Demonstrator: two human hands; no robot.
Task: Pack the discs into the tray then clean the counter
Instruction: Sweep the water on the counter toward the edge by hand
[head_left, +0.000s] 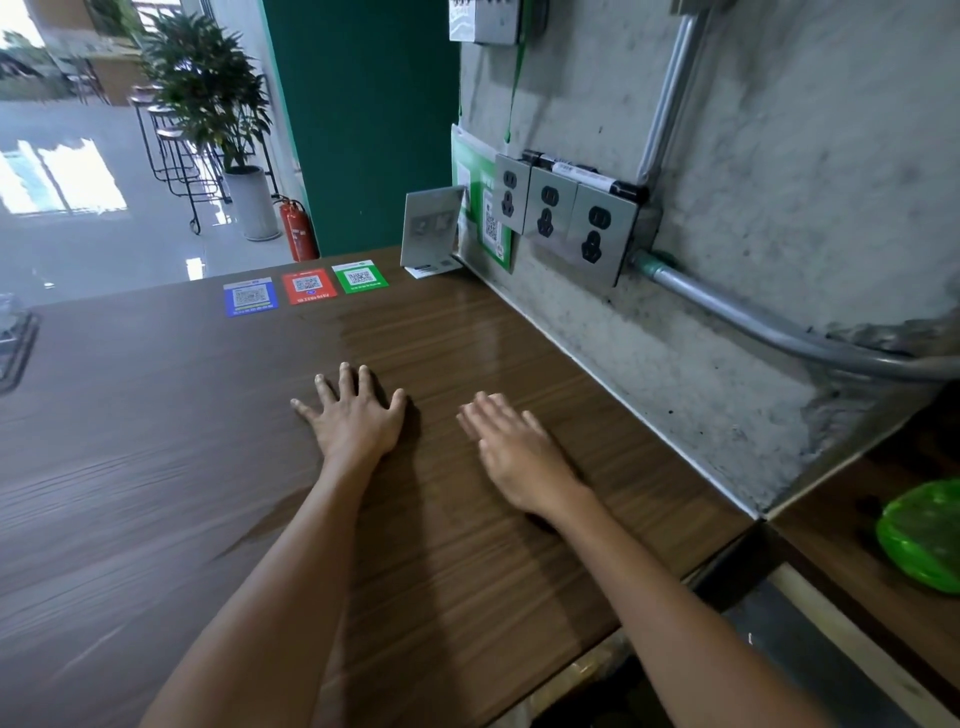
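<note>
My left hand (353, 415) lies flat on the brown wooden counter (156, 441), palm down with fingers spread, holding nothing. My right hand (511, 447) rests palm down a short way to its right, fingers together and slightly blurred, also holding nothing. At the far left edge a dark tray (13, 348) is partly in view; what it holds is too blurred to tell. No discs show on the counter.
Blue, red and green QR code cards (306, 288) lie flat near the counter's far edge. A small standing sign (431, 231) and wall sockets (571, 218) sit along the concrete wall at right. A green plastic bag (922, 535) lies on a lower shelf at right.
</note>
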